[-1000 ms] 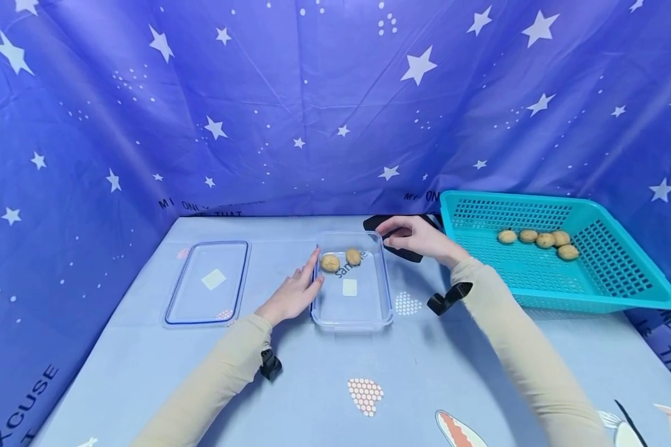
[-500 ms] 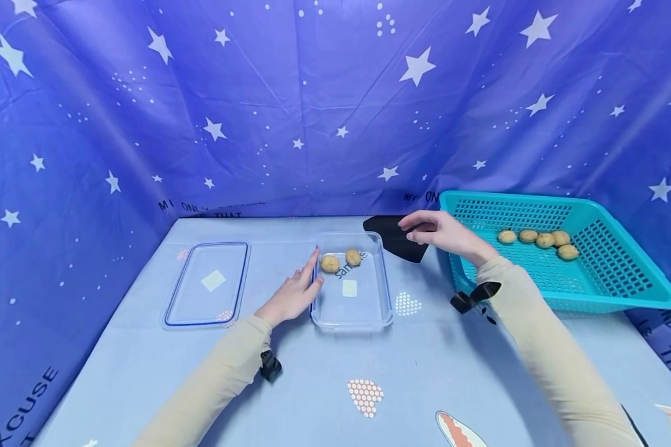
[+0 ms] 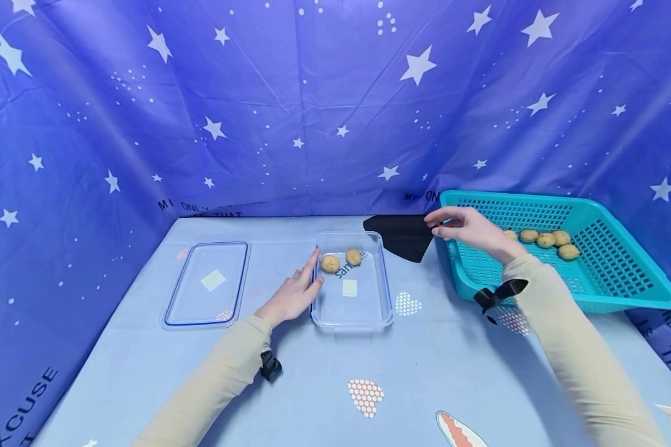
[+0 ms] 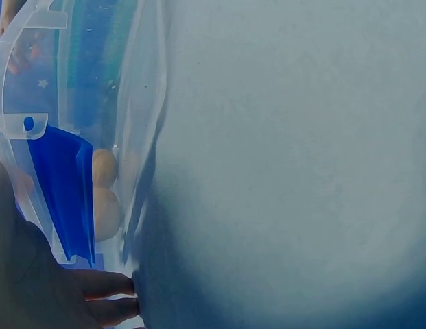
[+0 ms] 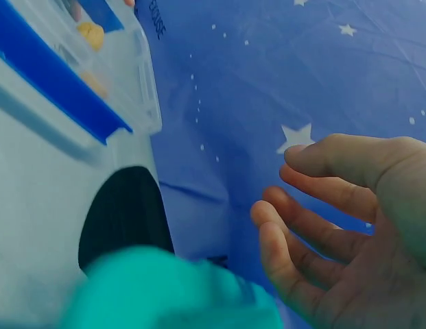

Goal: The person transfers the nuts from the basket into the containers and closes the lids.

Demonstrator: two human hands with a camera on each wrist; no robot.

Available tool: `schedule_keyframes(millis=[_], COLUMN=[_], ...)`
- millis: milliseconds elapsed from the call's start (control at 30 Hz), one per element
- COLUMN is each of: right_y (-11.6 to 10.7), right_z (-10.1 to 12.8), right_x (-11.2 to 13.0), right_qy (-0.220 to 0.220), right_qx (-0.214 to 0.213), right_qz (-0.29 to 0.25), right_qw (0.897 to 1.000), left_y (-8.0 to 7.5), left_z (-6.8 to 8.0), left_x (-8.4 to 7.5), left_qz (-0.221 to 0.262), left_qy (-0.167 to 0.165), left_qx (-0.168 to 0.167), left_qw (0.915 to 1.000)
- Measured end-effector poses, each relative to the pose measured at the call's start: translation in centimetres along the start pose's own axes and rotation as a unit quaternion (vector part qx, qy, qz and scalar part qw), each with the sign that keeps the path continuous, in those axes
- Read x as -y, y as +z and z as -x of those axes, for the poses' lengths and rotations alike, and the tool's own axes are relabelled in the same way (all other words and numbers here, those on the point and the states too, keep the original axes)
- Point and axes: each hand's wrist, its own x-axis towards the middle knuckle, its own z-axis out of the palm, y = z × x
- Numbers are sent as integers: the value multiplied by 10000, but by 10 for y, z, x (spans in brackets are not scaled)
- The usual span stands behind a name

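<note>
Since a second ago the right hand [image 3: 470, 231] has travelled from beside the clear container [image 3: 351, 310] to the near-left corner of the turquoise basket [image 3: 620, 292], over its rim; the left hand [image 3: 292, 294] has not shifted. From the right wrist the right hand's fingers [image 5: 315, 226] are loosely spread and relaxed, holding nothing; the head view agrees, the palm facing down above the basket's rim. Five walnuts [image 3: 545, 239] lie in a row toward the basket's far side, just beyond that hand, one partly hidden behind it. The left hand lies flat on the blue tablecloth [image 3: 369, 372], fingers straight, their tips touching the container's left wall and gripping nothing; the left wrist view shows the fingertips [image 4: 103, 282] against the clear plastic. Two walnuts [image 3: 342, 260] sit in the container's far end, near each other. A black patch [image 3: 402, 239] lies on the cloth between container and basket; the clear lid [image 3: 208, 282] with its blue rim lies flat, well apart to the left.
</note>
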Motion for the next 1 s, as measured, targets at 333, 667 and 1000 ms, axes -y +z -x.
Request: schedule_keyframes(millis=[333,667,1000], right_y=[-28,-54,-65], right_z=[8,10,4], right_x=[3,-7,-35], right_qy=[27,330,680], right_qx=[-323,-497,-407], right_qz=[159,643,727], right_qw=[9993,9961,9942], left_y=[0,1,1], left_z=[-2,-3,-1], left_x=[-2,-1,0], left_qz=[-6,-2,14], left_qy=[-31,-10,-36], left_qx=[15,0,-18], left_qw=[10000,10000,10000])
